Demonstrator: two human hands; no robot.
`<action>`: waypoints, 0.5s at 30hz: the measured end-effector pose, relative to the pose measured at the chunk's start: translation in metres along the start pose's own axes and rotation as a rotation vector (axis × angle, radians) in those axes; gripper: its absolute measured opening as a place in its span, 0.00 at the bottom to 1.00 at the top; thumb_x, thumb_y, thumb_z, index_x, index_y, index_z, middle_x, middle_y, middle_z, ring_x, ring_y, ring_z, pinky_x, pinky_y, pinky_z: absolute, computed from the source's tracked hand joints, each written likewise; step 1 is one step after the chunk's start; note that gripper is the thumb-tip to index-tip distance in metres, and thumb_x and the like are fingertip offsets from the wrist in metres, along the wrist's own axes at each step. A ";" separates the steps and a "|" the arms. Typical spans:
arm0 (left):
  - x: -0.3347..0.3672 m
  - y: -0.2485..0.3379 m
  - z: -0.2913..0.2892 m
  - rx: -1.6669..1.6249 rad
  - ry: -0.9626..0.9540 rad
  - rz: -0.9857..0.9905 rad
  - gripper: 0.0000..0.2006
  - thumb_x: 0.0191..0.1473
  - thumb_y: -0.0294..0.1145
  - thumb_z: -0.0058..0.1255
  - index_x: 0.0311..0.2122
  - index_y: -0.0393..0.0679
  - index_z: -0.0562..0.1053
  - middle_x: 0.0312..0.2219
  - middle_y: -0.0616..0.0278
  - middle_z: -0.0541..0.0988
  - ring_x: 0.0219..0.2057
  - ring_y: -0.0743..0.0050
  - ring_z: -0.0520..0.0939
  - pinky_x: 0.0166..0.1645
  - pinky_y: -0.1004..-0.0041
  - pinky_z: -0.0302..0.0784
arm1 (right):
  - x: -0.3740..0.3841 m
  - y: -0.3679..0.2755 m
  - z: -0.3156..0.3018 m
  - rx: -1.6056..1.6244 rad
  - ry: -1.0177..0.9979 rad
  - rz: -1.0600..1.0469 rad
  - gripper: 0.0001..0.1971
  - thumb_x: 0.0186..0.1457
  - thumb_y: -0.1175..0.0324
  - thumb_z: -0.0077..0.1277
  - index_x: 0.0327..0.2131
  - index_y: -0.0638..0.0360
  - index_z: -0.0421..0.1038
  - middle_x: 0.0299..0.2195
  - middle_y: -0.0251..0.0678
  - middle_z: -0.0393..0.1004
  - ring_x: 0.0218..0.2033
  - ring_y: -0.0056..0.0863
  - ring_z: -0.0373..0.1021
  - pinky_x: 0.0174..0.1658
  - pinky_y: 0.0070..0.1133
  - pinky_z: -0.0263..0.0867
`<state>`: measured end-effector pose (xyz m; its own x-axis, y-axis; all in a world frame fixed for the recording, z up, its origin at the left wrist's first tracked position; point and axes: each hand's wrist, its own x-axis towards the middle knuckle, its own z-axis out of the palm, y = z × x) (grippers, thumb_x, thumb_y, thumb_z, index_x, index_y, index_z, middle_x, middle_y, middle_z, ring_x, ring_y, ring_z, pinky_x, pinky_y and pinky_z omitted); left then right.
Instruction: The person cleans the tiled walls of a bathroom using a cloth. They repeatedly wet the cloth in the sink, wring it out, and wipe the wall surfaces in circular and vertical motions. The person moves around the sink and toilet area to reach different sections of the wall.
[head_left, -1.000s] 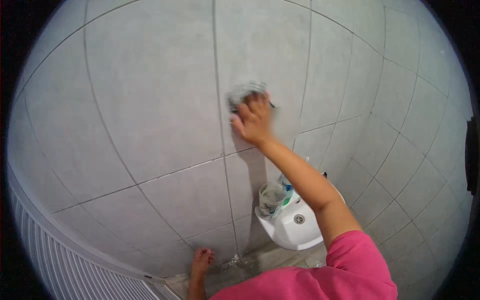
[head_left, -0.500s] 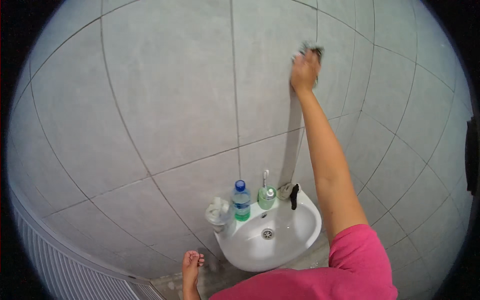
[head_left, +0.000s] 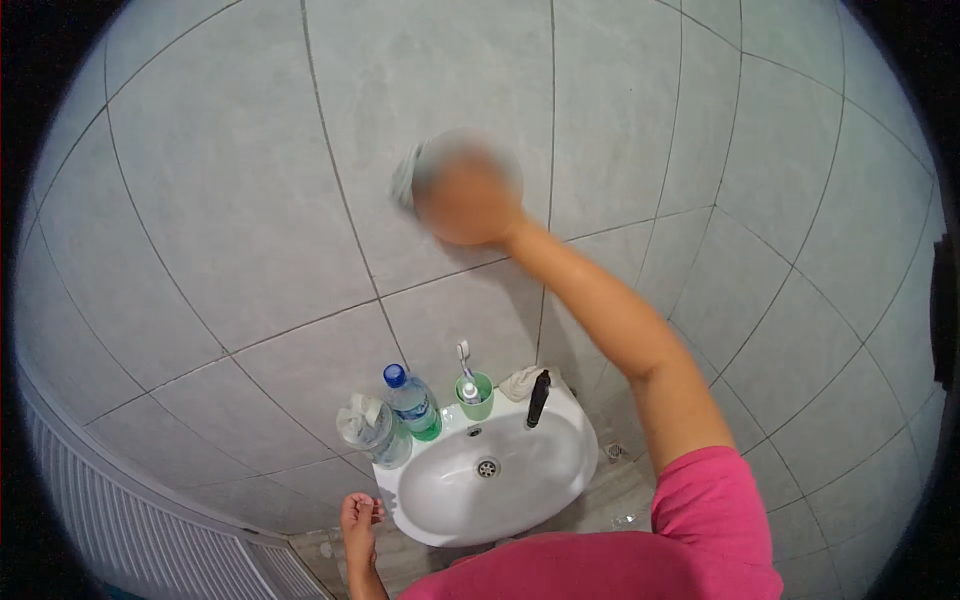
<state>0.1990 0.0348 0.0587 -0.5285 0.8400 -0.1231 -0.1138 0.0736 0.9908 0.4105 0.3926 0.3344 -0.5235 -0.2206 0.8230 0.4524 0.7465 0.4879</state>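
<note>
My right arm reaches up to the grey tiled wall (head_left: 240,150), with my right hand (head_left: 467,200) over a greyish cloth (head_left: 404,180) pressed to the tiles. A blurred disc covers that hand, so its fingers are hidden; the cloth's crumpled, striped edge sticks out on the left. Down by the left end of the white sink (head_left: 430,525), my left hand (head_left: 360,518) hangs with its fingers curled in. Nothing shows in it. It touches neither the sink nor the things on its ledge.
Along the sink's back ledge stand a clear container with white stuff (head_left: 365,425), a blue-capped bottle with green liquid (head_left: 412,402) and a green cup (head_left: 476,398) holding a toothbrush. A pale crumpled cloth (head_left: 520,383) lies behind the black faucet (head_left: 538,400). A ribbed white panel (head_left: 150,510) borders the lower left.
My right hand has swept the cloth left and somewhat down across the wall. The view has shifted, so the sink appears further left. My left hand stays low and curled.
</note>
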 end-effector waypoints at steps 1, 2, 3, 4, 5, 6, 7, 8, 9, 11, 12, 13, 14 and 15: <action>-0.003 0.000 0.001 0.000 0.008 0.001 0.06 0.52 0.35 0.42 0.30 0.45 0.64 0.24 0.65 0.72 0.23 0.82 0.70 0.28 0.82 0.65 | 0.011 0.018 -0.012 -0.027 0.051 0.096 0.12 0.38 0.59 0.48 0.31 0.47 0.71 0.37 0.35 0.67 0.48 0.38 0.57 0.55 0.45 0.36; -0.007 0.000 0.000 0.003 0.026 -0.004 0.06 0.52 0.35 0.42 0.30 0.45 0.64 0.24 0.65 0.72 0.23 0.82 0.70 0.28 0.82 0.65 | 0.024 0.031 -0.027 -0.104 0.058 0.240 0.14 0.39 0.58 0.46 0.31 0.51 0.71 0.37 0.38 0.67 0.46 0.38 0.58 0.54 0.46 0.39; -0.009 0.001 0.002 0.000 0.021 0.003 0.06 0.52 0.35 0.42 0.30 0.45 0.64 0.24 0.65 0.72 0.23 0.83 0.70 0.28 0.82 0.65 | 0.026 0.054 -0.040 -0.221 0.074 0.351 0.16 0.43 0.57 0.44 0.33 0.54 0.70 0.39 0.40 0.67 0.46 0.38 0.59 0.56 0.42 0.36; -0.011 0.002 0.003 0.001 0.022 0.006 0.06 0.52 0.35 0.42 0.30 0.45 0.64 0.24 0.66 0.72 0.23 0.83 0.70 0.28 0.82 0.64 | 0.021 0.076 -0.047 -0.291 0.192 0.443 0.16 0.44 0.56 0.43 0.33 0.57 0.69 0.38 0.42 0.67 0.45 0.39 0.59 0.54 0.43 0.38; -0.010 0.004 0.006 0.000 0.002 0.017 0.06 0.52 0.35 0.42 0.30 0.45 0.64 0.24 0.66 0.72 0.23 0.83 0.70 0.28 0.82 0.64 | 0.006 0.108 -0.050 -0.402 0.375 0.482 0.18 0.46 0.56 0.42 0.35 0.58 0.67 0.37 0.43 0.66 0.43 0.40 0.60 0.53 0.43 0.39; -0.014 0.004 0.003 -0.001 0.023 0.013 0.06 0.52 0.35 0.42 0.30 0.45 0.64 0.24 0.66 0.72 0.24 0.83 0.70 0.28 0.82 0.64 | -0.009 0.121 -0.050 -0.501 0.402 0.637 0.19 0.47 0.56 0.41 0.39 0.60 0.64 0.39 0.44 0.65 0.45 0.41 0.58 0.53 0.43 0.39; -0.017 0.003 0.001 -0.005 0.036 0.012 0.06 0.52 0.35 0.42 0.30 0.45 0.64 0.24 0.66 0.72 0.24 0.83 0.70 0.28 0.82 0.64 | -0.031 0.132 -0.048 -0.577 0.461 0.718 0.21 0.49 0.57 0.40 0.42 0.62 0.62 0.41 0.47 0.63 0.47 0.43 0.56 0.53 0.44 0.38; -0.024 0.002 -0.004 -0.008 0.066 0.004 0.06 0.52 0.35 0.42 0.30 0.45 0.64 0.24 0.66 0.71 0.24 0.82 0.70 0.28 0.82 0.64 | -0.046 0.117 -0.047 -0.474 0.418 0.877 0.22 0.50 0.57 0.39 0.44 0.65 0.60 0.44 0.49 0.61 0.49 0.45 0.53 0.53 0.43 0.38; -0.028 0.001 -0.007 0.007 0.078 0.001 0.06 0.52 0.36 0.42 0.30 0.46 0.64 0.24 0.66 0.72 0.24 0.82 0.70 0.28 0.81 0.64 | -0.067 0.108 -0.040 -0.481 0.483 1.000 0.23 0.50 0.57 0.38 0.44 0.66 0.60 0.46 0.50 0.59 0.50 0.45 0.52 0.53 0.42 0.38; -0.040 -0.004 -0.017 0.035 0.114 -0.006 0.06 0.52 0.38 0.42 0.29 0.48 0.65 0.24 0.66 0.72 0.24 0.81 0.70 0.29 0.79 0.64 | -0.109 0.072 -0.016 -0.378 0.517 1.239 0.25 0.52 0.57 0.37 0.46 0.69 0.57 0.48 0.53 0.56 0.52 0.48 0.49 0.54 0.40 0.40; -0.043 -0.006 -0.021 0.035 0.111 -0.008 0.07 0.52 0.38 0.42 0.29 0.48 0.64 0.24 0.66 0.72 0.24 0.81 0.70 0.29 0.79 0.64 | -0.129 0.050 -0.002 -0.372 0.540 1.283 0.25 0.52 0.58 0.37 0.47 0.70 0.55 0.49 0.56 0.53 0.53 0.50 0.47 0.54 0.40 0.40; -0.048 -0.009 -0.026 0.040 0.121 -0.018 0.07 0.52 0.38 0.42 0.29 0.48 0.64 0.24 0.66 0.72 0.24 0.81 0.70 0.29 0.79 0.64 | -0.140 0.019 0.017 -0.372 0.541 1.320 0.25 0.52 0.58 0.36 0.48 0.70 0.54 0.49 0.57 0.52 0.53 0.51 0.46 0.54 0.40 0.39; -0.053 -0.011 -0.030 0.040 0.128 -0.027 0.07 0.51 0.38 0.42 0.29 0.48 0.64 0.24 0.66 0.72 0.24 0.81 0.70 0.29 0.79 0.64 | -0.143 -0.013 0.032 -0.373 0.543 1.353 0.25 0.52 0.59 0.36 0.48 0.70 0.53 0.49 0.58 0.51 0.53 0.53 0.45 0.54 0.41 0.38; -0.056 -0.011 -0.033 0.034 0.122 -0.025 0.06 0.51 0.38 0.42 0.29 0.48 0.64 0.24 0.66 0.72 0.24 0.81 0.70 0.29 0.79 0.64 | -0.139 -0.045 0.045 -0.343 0.474 1.402 0.25 0.52 0.59 0.36 0.48 0.69 0.53 0.50 0.58 0.51 0.52 0.53 0.45 0.54 0.42 0.36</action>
<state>0.2018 -0.0310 0.0531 -0.6249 0.7659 -0.1514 -0.1003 0.1136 0.9885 0.4307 0.4180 0.1849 0.7020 0.2967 0.6475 0.5480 0.3556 -0.7571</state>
